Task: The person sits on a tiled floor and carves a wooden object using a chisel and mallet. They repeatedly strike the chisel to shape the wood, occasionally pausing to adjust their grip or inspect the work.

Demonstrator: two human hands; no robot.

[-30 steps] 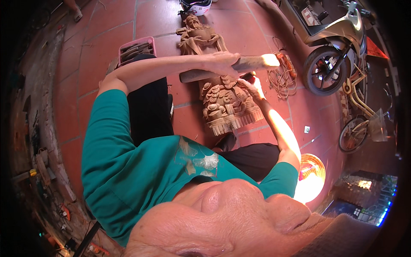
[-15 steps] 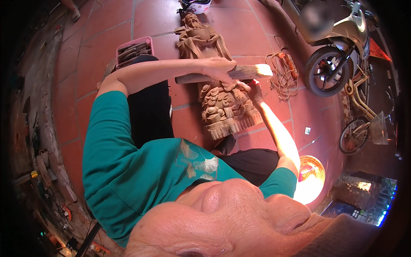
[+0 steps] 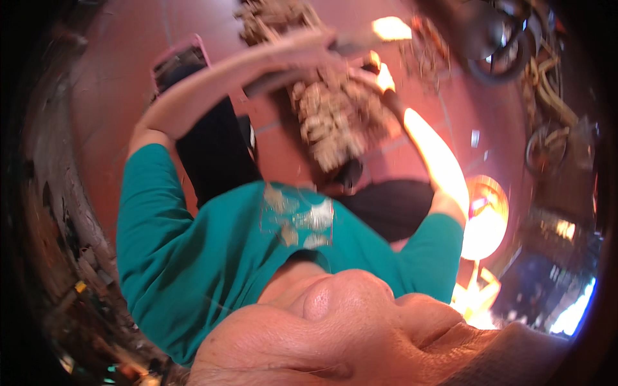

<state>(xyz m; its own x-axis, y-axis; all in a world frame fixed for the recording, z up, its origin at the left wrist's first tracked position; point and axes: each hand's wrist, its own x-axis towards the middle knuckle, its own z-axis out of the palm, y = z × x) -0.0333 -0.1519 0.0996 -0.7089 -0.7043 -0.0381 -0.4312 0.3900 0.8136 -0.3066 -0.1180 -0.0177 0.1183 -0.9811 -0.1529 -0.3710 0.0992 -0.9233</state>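
Observation:
A carved wooden figure, brown and deeply cut, lies on the floor in front of me. Its upper part, at the top of the picture, is partly covered by my left arm. My left hand is closed round a long wooden bar that crosses above the carving, its right end brightly lit. Motion smears those fingers. At the carving's right side is my right hand, fingers curled by a small dark and orange thing too blurred to name.
A pink basket of tools stands left of my knee. Coiled orange cord lies right of the carving. A motorbike wheel and a bicycle are farther right. A round, brightly lit woven thing sits by my right elbow.
The whole view has shifted and blurred, so the carving and basket sit higher in the picture. Both hands stay at the carving, the left still on the wooden bar.

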